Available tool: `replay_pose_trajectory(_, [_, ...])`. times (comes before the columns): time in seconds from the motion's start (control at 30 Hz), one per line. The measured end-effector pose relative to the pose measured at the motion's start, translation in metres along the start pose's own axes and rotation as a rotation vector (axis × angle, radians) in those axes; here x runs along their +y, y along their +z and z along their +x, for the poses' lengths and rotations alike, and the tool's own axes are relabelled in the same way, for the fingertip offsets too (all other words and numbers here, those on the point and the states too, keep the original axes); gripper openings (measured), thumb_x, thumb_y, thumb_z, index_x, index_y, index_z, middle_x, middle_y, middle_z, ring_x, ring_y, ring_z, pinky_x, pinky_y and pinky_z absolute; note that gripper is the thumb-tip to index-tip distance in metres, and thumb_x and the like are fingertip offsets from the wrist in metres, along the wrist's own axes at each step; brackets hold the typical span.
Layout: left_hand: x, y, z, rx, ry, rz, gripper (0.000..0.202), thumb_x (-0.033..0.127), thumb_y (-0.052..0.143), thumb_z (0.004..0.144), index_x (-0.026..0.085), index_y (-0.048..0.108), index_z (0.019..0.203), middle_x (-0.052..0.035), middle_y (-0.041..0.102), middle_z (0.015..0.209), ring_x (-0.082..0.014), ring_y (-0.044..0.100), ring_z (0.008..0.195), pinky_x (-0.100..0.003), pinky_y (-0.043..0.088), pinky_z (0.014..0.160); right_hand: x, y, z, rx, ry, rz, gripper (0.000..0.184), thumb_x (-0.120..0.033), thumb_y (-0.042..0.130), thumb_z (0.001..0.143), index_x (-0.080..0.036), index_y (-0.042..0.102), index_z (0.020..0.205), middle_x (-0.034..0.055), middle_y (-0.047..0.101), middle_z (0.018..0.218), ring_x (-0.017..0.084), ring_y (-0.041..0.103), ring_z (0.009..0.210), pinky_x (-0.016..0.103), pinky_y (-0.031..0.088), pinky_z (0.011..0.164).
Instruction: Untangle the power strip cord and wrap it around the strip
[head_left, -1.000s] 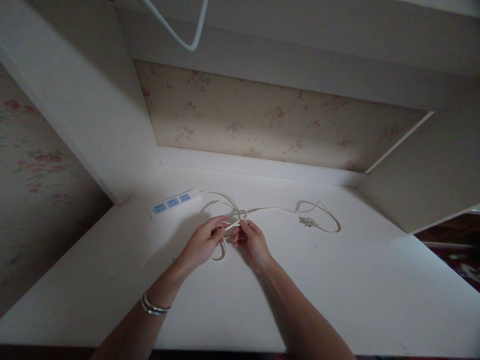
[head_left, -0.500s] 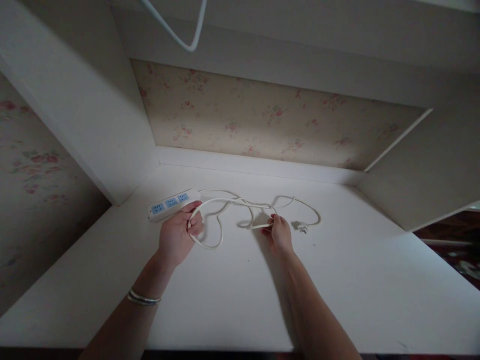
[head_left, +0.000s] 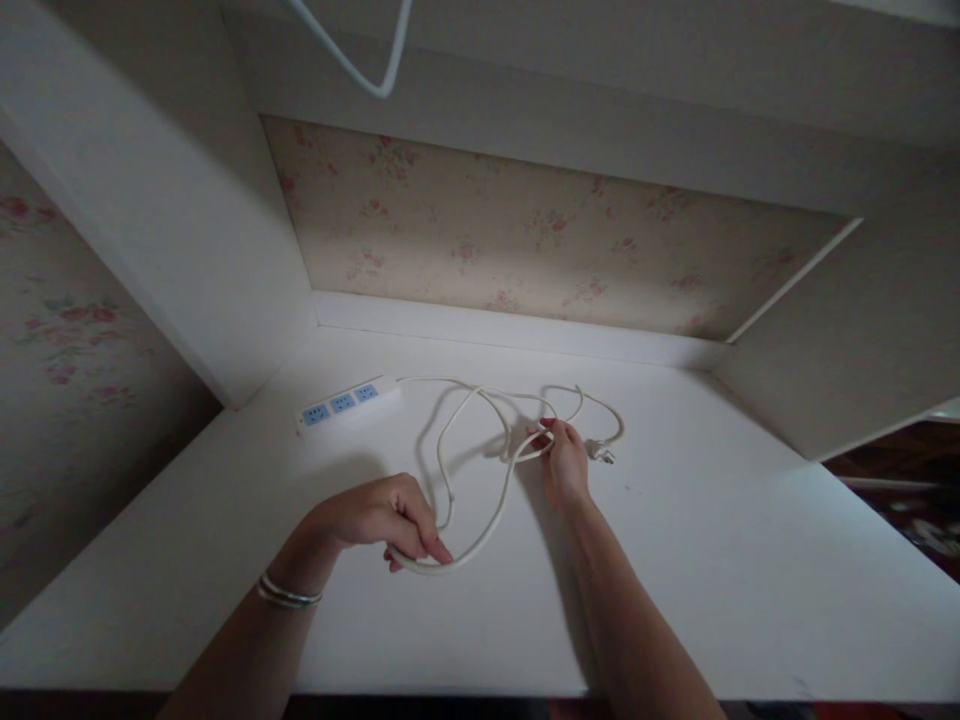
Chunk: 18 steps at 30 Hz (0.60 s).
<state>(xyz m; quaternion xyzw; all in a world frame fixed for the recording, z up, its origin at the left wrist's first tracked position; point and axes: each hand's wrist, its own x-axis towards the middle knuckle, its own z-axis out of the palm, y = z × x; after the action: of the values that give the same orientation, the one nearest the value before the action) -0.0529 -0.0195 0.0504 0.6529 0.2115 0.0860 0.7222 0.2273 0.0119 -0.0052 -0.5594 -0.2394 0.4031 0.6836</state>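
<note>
A white power strip (head_left: 346, 402) with blue socket faces lies at the left on the white desktop. Its white power cord (head_left: 495, 515) runs right from the strip in loose loops. My left hand (head_left: 394, 520), below the strip, is closed on a bend of the cord. Farther right, my right hand (head_left: 562, 455) pinches the cord where strands come together; its fingertips are partly hidden. The plug (head_left: 601, 453) rests on the desktop just right of my right hand, at the end of a curved stretch of cord.
The white desktop (head_left: 465, 640) is bounded by a white panel (head_left: 172, 200) on the left and another panel (head_left: 862, 330) on the right. Flowered wallpaper (head_left: 525, 230) covers the back wall. A pale bent rod or cable (head_left: 379, 85) hangs at the top.
My left hand has come toward me and slightly right, turning over and drawing the cord into a wider loop. My right hand has barely moved; the plug end has shifted slightly left.
</note>
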Motion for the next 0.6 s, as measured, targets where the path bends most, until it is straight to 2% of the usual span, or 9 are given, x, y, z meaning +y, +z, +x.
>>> replay_pose_trajectory(0.07, [0.006,0.007,0.005,0.007,-0.061,0.002,0.015,0.021,0.065,0.072,0.015,0.077,0.08,-0.0017,0.061,0.053,-0.0102,0.053,0.047,-0.021,0.041,0.046,-0.001,0.002,-0.003,-0.02,-0.011,0.022,0.024,-0.043,0.057,0.078,-0.02,0.06,0.085,0.0035,0.067,0.099,0.017,0.068,0.076,0.029,0.054,0.068])
replay_pose_trajectory(0.13, [0.008,0.015,0.013,0.138,-0.075,-0.077,0.017,0.026,0.064,0.076,0.014,0.073,0.082,-0.002,0.063,0.058,-0.0105,0.055,0.05,-0.021,0.043,0.049,-0.001,0.005,-0.009,-0.069,-0.044,-0.006,0.029,-0.047,0.058,0.078,-0.02,0.062,0.086,0.0034,0.067,0.099,0.016,0.068,0.074,0.03,0.053,0.069])
replay_pose_trajectory(0.23, [0.006,0.022,0.025,0.367,-0.027,-0.274,0.025,0.037,0.065,0.077,0.013,0.067,0.084,-0.0039,0.065,0.071,-0.0113,0.058,0.054,-0.022,0.045,0.052,-0.001,0.01,-0.021,-0.189,-0.102,-0.084,0.036,-0.054,0.058,0.08,-0.019,0.064,0.087,0.0038,0.067,0.096,0.014,0.064,0.066,0.03,0.052,0.066])
replay_pose_trajectory(0.33, [0.003,0.021,0.033,0.534,-0.005,-0.412,0.031,0.041,0.067,0.076,0.013,0.064,0.089,-0.007,0.066,0.083,-0.0119,0.059,0.057,-0.023,0.046,0.053,-0.003,0.014,-0.032,-0.302,-0.146,-0.108,0.038,-0.057,0.055,0.083,-0.019,0.061,0.085,0.0034,0.066,0.089,0.013,0.061,0.063,0.028,0.05,0.063])
replay_pose_trajectory(0.4, [0.003,0.018,0.036,0.607,-0.056,-0.484,0.038,0.047,0.063,0.08,0.014,0.063,0.099,-0.0093,0.067,0.09,-0.0134,0.062,0.059,-0.026,0.048,0.056,-0.007,0.014,-0.039,-0.356,-0.195,-0.151,0.038,-0.056,0.053,0.085,-0.019,0.061,0.083,0.0015,0.064,0.076,0.012,0.057,0.061,0.026,0.047,0.061])
replay_pose_trajectory(0.5, [0.005,0.022,0.04,0.57,-0.121,-0.499,0.05,0.056,0.055,0.084,0.013,0.062,0.108,-0.0128,0.067,0.1,-0.016,0.064,0.066,-0.031,0.051,0.065,-0.014,0.016,-0.049,-0.465,-0.213,-0.223,0.039,-0.055,0.05,0.088,-0.019,0.061,0.079,-0.0011,0.057,0.062,0.011,0.051,0.057,0.023,0.042,0.057])
replay_pose_trajectory(0.6, [0.004,0.033,0.046,0.453,-0.082,-0.408,0.041,0.045,0.064,0.081,0.014,0.063,0.108,-0.011,0.065,0.104,-0.0135,0.063,0.07,-0.028,0.05,0.068,-0.018,0.018,-0.059,-0.581,-0.155,-0.242,0.038,-0.055,0.05,0.089,-0.019,0.06,0.078,-0.002,0.056,0.06,0.011,0.049,0.055,0.022,0.04,0.055])
